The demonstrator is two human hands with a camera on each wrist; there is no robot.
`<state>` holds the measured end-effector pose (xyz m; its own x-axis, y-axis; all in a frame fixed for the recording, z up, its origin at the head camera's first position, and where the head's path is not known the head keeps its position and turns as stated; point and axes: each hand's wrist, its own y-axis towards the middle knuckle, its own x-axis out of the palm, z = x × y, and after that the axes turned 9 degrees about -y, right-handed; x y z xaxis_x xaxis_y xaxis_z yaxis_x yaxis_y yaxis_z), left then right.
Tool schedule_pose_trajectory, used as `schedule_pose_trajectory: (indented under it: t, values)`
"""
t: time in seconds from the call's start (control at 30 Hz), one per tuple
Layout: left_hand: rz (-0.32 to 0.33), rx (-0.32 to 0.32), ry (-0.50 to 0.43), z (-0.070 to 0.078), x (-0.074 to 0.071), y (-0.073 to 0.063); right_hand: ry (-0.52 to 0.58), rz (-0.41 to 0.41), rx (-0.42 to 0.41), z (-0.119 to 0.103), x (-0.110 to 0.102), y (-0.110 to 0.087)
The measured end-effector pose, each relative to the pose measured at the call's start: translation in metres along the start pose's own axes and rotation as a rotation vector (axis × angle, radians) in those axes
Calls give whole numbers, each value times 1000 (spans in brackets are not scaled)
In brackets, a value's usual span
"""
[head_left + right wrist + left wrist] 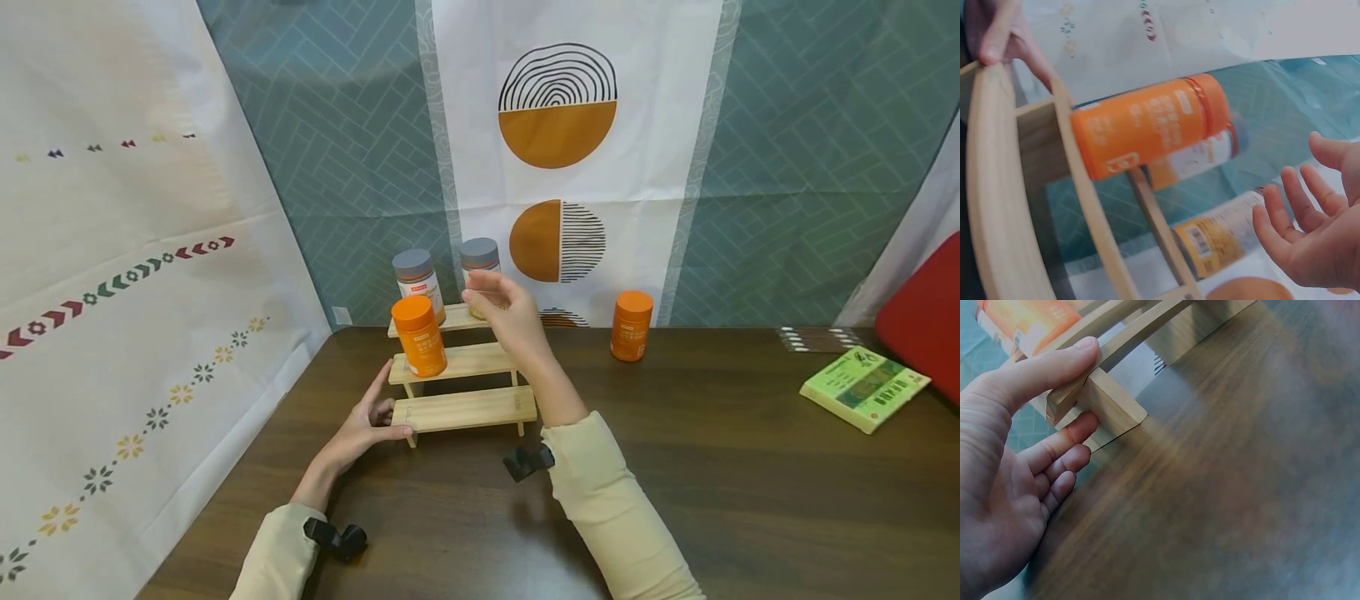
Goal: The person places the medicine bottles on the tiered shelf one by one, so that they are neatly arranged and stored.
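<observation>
A three-step wooden display rack (465, 409) stands on the table. My left hand (365, 426) grips its left end; the left wrist view shows the thumb (1054, 370) over the lowest step's edge and other fingers curled by the leg. On the middle step, at the left, is an orange jar (422, 340). Two grey-lidded jars occupy the top step, one at the left (417, 279) and another at the right (480, 250). My right hand (513, 321) hovers by the right jar with loosely bent fingers; the right wrist view shows it holding nothing.
A second orange jar (632, 327) stands on the dark wooden table (720, 467), right of the rack. Farther right lie a green box (865, 387) and a red object (926, 312). Patterned cloth (345, 150) hangs behind the table.
</observation>
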<state>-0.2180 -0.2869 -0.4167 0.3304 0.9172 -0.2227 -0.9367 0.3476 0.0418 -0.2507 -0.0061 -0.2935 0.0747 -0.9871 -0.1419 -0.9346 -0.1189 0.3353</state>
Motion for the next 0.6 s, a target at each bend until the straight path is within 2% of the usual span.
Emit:
schedule_pose_trajectory:
  t: [0.33,0.6]
  values:
    - [-24,29,-24,2,4,1,11,32,1,-5,-28,1]
    - [-20,36,-33,1,2,-2,-36,56,32,1,-49,0]
